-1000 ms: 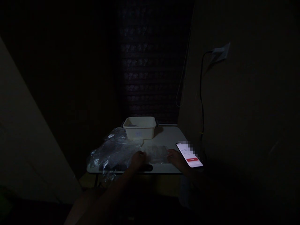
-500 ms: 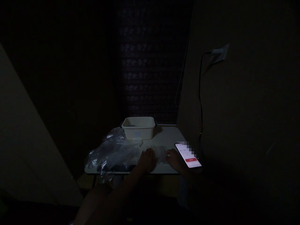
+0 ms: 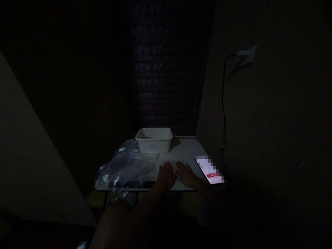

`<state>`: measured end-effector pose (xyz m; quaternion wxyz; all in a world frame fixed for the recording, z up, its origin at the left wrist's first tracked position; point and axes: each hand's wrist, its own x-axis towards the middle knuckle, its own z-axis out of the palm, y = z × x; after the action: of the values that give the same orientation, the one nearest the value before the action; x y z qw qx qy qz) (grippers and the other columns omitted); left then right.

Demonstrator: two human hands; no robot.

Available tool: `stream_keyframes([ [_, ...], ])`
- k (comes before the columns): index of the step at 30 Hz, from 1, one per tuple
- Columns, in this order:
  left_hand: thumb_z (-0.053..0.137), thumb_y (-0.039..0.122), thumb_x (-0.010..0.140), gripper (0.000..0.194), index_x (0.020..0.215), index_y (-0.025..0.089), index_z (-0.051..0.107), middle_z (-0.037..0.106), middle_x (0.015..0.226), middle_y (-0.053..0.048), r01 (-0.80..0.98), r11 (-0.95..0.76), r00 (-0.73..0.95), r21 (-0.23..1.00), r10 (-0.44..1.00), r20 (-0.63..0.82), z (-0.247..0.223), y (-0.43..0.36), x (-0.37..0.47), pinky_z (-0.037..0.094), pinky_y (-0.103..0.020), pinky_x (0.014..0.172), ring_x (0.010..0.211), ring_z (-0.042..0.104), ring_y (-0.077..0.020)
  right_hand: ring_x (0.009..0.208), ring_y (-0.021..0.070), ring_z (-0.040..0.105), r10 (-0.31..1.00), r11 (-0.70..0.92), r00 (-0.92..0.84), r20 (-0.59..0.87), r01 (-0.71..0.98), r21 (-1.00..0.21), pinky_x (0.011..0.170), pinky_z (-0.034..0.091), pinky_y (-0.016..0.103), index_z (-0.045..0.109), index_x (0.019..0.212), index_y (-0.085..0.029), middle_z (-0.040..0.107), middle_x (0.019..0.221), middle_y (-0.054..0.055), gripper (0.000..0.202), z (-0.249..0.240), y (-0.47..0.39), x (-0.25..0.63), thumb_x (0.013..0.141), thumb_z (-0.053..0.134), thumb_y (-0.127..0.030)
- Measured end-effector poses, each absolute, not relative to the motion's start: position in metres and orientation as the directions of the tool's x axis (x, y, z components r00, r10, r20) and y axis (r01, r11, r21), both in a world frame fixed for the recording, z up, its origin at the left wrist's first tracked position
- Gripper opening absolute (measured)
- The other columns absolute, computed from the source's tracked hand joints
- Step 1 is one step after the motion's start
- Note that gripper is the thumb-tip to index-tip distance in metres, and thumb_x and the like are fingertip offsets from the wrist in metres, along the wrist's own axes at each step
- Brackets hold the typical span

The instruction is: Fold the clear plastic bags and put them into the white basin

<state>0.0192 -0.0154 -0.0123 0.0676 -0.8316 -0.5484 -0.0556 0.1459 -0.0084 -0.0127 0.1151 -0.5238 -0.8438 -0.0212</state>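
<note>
In the dim light, my left hand (image 3: 166, 174) lies flat near the front middle of the white table (image 3: 185, 148), fingers stretched forward. Close beside it, my right hand (image 3: 185, 174) is also flat, its fingers angled toward the left one. Beneath both hands is a small sheet of clear plastic (image 3: 172, 161), mostly covered by them; whether it is a bag cannot be made out. A large crumpled clear plastic sheet (image 3: 129, 166) spreads over the table's left side, next to my left hand.
A white plastic tub (image 3: 155, 147) with dark handles stands at the back of the table. A lit phone (image 3: 210, 171) lies at the right edge. On the right wall, a black cord (image 3: 223, 100) hangs from an outlet (image 3: 246, 57). A dark blind (image 3: 163, 69) covers the back.
My right hand has moved left, from the small plastic's right edge onto it beside my left hand, and its fingers have straightened. The camera view has shifted slightly.
</note>
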Motion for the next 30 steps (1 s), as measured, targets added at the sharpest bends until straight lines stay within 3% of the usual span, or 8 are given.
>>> stream_keyframes([
  [9, 0.008, 0.053, 0.069, 0.071, 0.114, 0.001, 0.025, 0.021, 0.120, -0.020, 0.963, -0.264, 0.270, -0.059, 0.953, 0.141, -0.005, -0.018, 0.013, 0.010, -0.051, 0.082, 0.110, 0.012, -0.0294, 0.112, 0.0199, 0.014, 0.906, 0.401, -0.388, 0.168, 0.915, -0.051, 0.085, 0.006, 0.047, 0.022, 0.117, -0.014, 0.022, 0.123, 0.009, 0.053, -0.013, -0.012, 0.153, 0.075, 0.010, -0.043],
  [18, 0.009, 0.036, 0.076, 0.050, 0.115, 0.007, 0.024, 0.023, 0.121, -0.013, 0.930, -0.356, 0.367, -0.089, 0.900, 0.234, -0.006, -0.012, 0.008, 0.011, -0.045, 0.086, 0.111, 0.015, -0.0230, 0.111, 0.0179, 0.018, 0.886, 0.401, -0.385, 0.260, 0.916, -0.011, 0.087, 0.007, 0.044, 0.025, 0.116, -0.015, 0.026, 0.121, 0.008, 0.049, -0.010, -0.003, 0.150, 0.076, 0.009, -0.039],
  [23, 0.012, 0.039, 0.075, 0.054, 0.115, 0.005, 0.025, 0.024, 0.120, -0.016, 0.939, -0.333, 0.343, -0.085, 0.918, 0.199, -0.012, -0.010, 0.007, 0.012, -0.046, 0.085, 0.111, 0.013, -0.0254, 0.110, 0.0181, 0.019, 0.867, 0.447, -0.433, 0.247, 0.894, 0.000, 0.087, 0.007, 0.044, 0.025, 0.116, -0.015, 0.025, 0.121, 0.008, 0.051, -0.019, -0.005, 0.154, 0.076, 0.009, -0.041],
  [30, 0.009, 0.045, 0.074, 0.060, 0.115, 0.003, 0.024, 0.022, 0.120, -0.018, 0.958, -0.277, 0.286, -0.079, 0.944, 0.164, -0.009, -0.012, 0.008, 0.011, -0.049, 0.083, 0.111, 0.011, -0.0269, 0.111, 0.0219, 0.015, 0.905, 0.380, -0.369, 0.213, 0.925, -0.010, 0.086, 0.006, 0.045, 0.024, 0.117, -0.013, 0.023, 0.121, 0.012, 0.058, -0.015, -0.007, 0.155, 0.072, 0.012, -0.049],
])
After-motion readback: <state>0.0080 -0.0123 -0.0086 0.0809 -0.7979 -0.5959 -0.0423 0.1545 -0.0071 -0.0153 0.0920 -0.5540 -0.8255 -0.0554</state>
